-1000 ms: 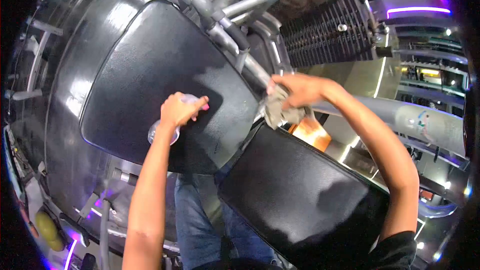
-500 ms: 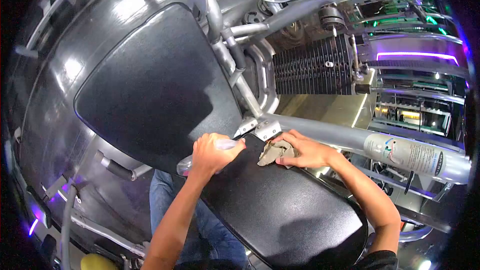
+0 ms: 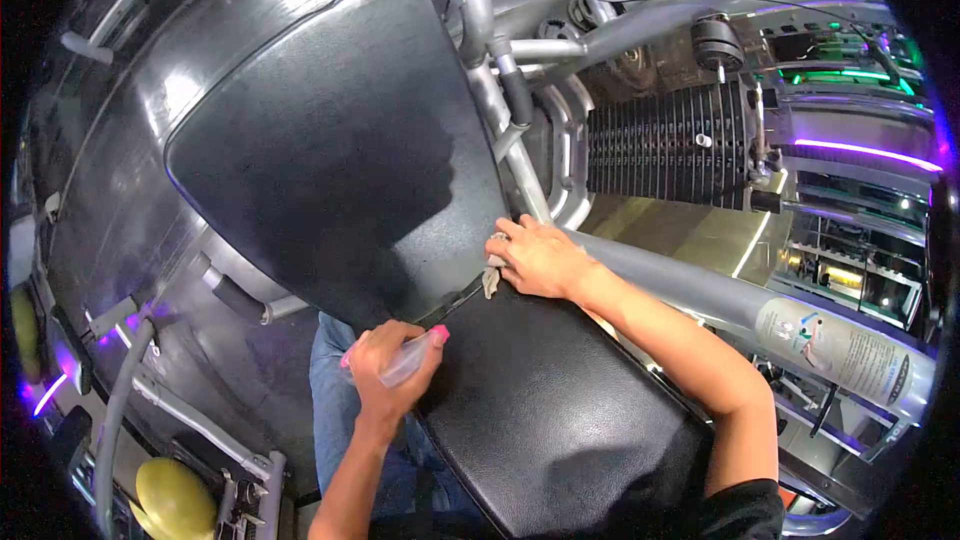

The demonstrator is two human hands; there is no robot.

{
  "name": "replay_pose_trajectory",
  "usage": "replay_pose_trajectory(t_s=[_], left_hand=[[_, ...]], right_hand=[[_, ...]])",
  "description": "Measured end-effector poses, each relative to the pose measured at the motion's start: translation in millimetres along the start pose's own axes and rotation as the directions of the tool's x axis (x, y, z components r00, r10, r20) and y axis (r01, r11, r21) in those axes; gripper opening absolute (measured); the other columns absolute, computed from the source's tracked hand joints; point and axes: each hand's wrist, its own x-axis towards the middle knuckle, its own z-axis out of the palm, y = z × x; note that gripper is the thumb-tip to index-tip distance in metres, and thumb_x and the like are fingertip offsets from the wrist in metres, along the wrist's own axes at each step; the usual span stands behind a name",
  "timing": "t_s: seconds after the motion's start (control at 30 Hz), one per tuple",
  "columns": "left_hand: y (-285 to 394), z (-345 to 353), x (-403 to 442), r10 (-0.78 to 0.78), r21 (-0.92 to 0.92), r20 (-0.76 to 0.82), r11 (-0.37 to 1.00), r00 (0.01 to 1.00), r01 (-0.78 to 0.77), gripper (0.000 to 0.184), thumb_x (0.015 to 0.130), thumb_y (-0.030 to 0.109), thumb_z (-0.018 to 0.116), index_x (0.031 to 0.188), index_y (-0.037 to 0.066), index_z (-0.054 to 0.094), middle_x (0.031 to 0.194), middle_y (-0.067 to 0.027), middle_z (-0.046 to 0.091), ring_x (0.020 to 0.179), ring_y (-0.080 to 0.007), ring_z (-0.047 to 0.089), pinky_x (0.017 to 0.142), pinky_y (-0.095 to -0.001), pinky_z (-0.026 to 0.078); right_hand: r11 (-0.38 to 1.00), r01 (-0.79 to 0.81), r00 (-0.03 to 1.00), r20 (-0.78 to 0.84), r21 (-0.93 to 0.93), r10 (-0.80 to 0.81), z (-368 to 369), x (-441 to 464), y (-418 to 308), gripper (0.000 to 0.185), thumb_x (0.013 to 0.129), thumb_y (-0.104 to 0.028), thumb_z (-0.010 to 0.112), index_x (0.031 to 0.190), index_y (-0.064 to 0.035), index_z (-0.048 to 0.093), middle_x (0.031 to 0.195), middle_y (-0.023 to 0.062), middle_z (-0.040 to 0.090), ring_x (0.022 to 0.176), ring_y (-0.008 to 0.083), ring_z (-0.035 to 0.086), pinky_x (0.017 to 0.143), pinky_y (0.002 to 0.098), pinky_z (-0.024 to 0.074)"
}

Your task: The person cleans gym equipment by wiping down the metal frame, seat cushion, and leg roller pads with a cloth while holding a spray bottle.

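My left hand (image 3: 388, 365) is wrapped round a clear plastic bottle (image 3: 405, 362) with pink parts, over the near left edge of the bench seat. Crumpled in the fingers of my right hand (image 3: 543, 258) is a beige cloth (image 3: 491, 280), mostly covered by the hand. The cloth touches the joint between the black padded backrest (image 3: 330, 140) and the black padded seat (image 3: 565, 390). Most of the metal bracket at that joint is hidden behind my right hand.
A grey frame tube (image 3: 680, 275) with an instruction label (image 3: 840, 350) runs along the right. Beyond it stands a black weight stack (image 3: 665, 145). Padded handle bars (image 3: 235, 295) lie left of the bench. A yellow-green ball-like object (image 3: 175, 500) is at lower left.
My right hand has moved left and up with the cloth, from the seat's far edge to the backrest joint. The left hand with the bottle has shifted slightly down and left. The view has shifted.
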Motion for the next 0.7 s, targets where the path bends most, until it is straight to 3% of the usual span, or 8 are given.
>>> replay_pose_trajectory(t_s=[0.1, 0.2, 0.27, 0.43, 0.47, 0.57, 0.63, 0.7], left_hand=[[-0.4, 3.8, -8.2, 0.061, 0.028, -0.044, 0.998, 0.997, -0.060, 0.024, 0.079, 0.025, 0.081, 0.072, 0.007, 0.067, 0.068, -0.0069, 0.065, 0.061, -0.0251, 0.060, 0.063, -0.0369, 0.043], [4.0, 9.9, -19.8, 0.116, 0.052, -0.059, 0.992, 0.992, -0.113, 0.024, 0.074, 0.026, 0.083, 0.070, 0.008, 0.067, 0.067, -0.0052, 0.064, 0.059, -0.0234, 0.059, 0.065, -0.0363, 0.039], [4.0, 9.6, -19.0, 0.154, 0.068, -0.033, 0.986, 0.988, -0.151, 0.024, 0.073, 0.026, 0.083, 0.070, 0.009, 0.067, 0.066, -0.0047, 0.064, 0.059, -0.0230, 0.059, 0.065, -0.0364, 0.039], [2.2, 12.7, -18.3, 0.173, 0.058, -0.075, 0.984, 0.982, -0.169, 0.023, 0.070, 0.026, 0.083, 0.068, 0.010, 0.066, 0.066, -0.0036, 0.064, 0.057, -0.0229, 0.058, 0.062, -0.0362, 0.040], [2.7, 12.6, -18.4, 0.179, 0.064, -0.085, 0.983, 0.980, -0.174, 0.023, 0.070, 0.026, 0.083, 0.068, 0.010, 0.066, 0.066, -0.0036, 0.064, 0.057, -0.0229, 0.058, 0.062, -0.0362, 0.040], [4.1, 13.6, -18.5, 0.131, 0.045, -0.148, 0.991, 0.980, -0.126, 0.023, 0.069, 0.025, 0.083, 0.067, 0.010, 0.065, 0.065, -0.0036, 0.063, 0.056, -0.0230, 0.058, 0.058, -0.0350, 0.039], [3.2, 14.7, -15.5, 0.113, 0.049, -0.092, 0.993, 0.989, -0.109, 0.024, 0.069, 0.026, 0.084, 0.067, 0.012, 0.065, 0.064, -0.0044, 0.062, 0.054, -0.0238, 0.059, 0.054, -0.0353, 0.040], [-2.8, 22.9, -8.2, 0.138, 0.091, -0.126, 0.988, 0.982, -0.127, 0.025, 0.070, 0.028, 0.083, 0.065, 0.013, 0.064, 0.063, -0.0048, 0.062, 0.053, -0.0244, 0.059, 0.051, -0.0359, 0.040]], right_hand=[[0.991, 0.115, 0.993, -0.013, -0.064, -0.116, -12.9, -15.9, -15.6, 0.028, 0.081, -0.020, 0.070, 0.108, -0.0125, 0.068, 0.113, 0.0118, 0.059, 0.106, 0.0379, 0.060, 0.084, 0.0471, 0.0565], [0.976, 0.217, 0.974, 0.078, -0.029, -0.214, -30.4, -54.0, -35.9, 0.030, 0.082, -0.020, 0.070, 0.111, -0.0147, 0.067, 0.114, 0.0098, 0.059, 0.106, 0.0365, 0.060, 0.082, 0.0463, 0.0576], [0.972, 0.229, 0.967, 0.106, 0.056, -0.234, -46.3, -76.2, -46.8, 0.027, 0.082, -0.022, 0.071, 0.108, -0.0145, 0.066, 0.115, 0.0085, 0.058, 0.104, 0.0350, 0.060, 0.079, 0.0451, 0.0588], [0.983, 0.149, 0.988, 0.054, -0.107, -0.144, -42.4, -70.8, -40.0, 0.026, 0.083, -0.019, 0.070, 0.108, -0.0171, 0.065, 0.112, 0.0090, 0.057, 0.103, 0.0352, 0.060, 0.071, 0.0443, 0.0591], [0.982, 0.149, 0.987, -0.046, -0.112, -0.155, -29.5, -61.2, -34.2, 0.026, 0.084, -0.017, 0.068, 0.109, -0.0168, 0.065, 0.113, 0.0107, 0.057, 0.101, 0.0369, 0.061, 0.074, 0.0468, 0.0581], [0.984, 0.089, 0.984, -0.142, -0.158, -0.111, 4.6, -27.2, -24.1, 0.026, 0.085, -0.017, 0.066, 0.111, -0.0166, 0.064, 0.114, 0.0117, 0.057, 0.103, 0.0383, 0.060, 0.078, 0.0497, 0.0565], [0.975, 0.103, 0.995, 0.004, -0.195, -0.105, 0.8, -16.3, -25.9, 0.030, 0.089, -0.025, 0.062, 0.117, -0.0162, 0.063, 0.120, 0.0145, 0.056, 0.107, 0.0412, 0.059, 0.084, 0.0516, 0.0551], [0.985, 0.084, 0.996, 0.010, -0.149, -0.084, -11.9, -28.1, -26.5, 0.034, 0.091, -0.031, 0.058, 0.121, -0.0168, 0.063, 0.124, 0.0160, 0.056, 0.110, 0.0423, 0.057, 0.088, 0.0523, 0.0541]])
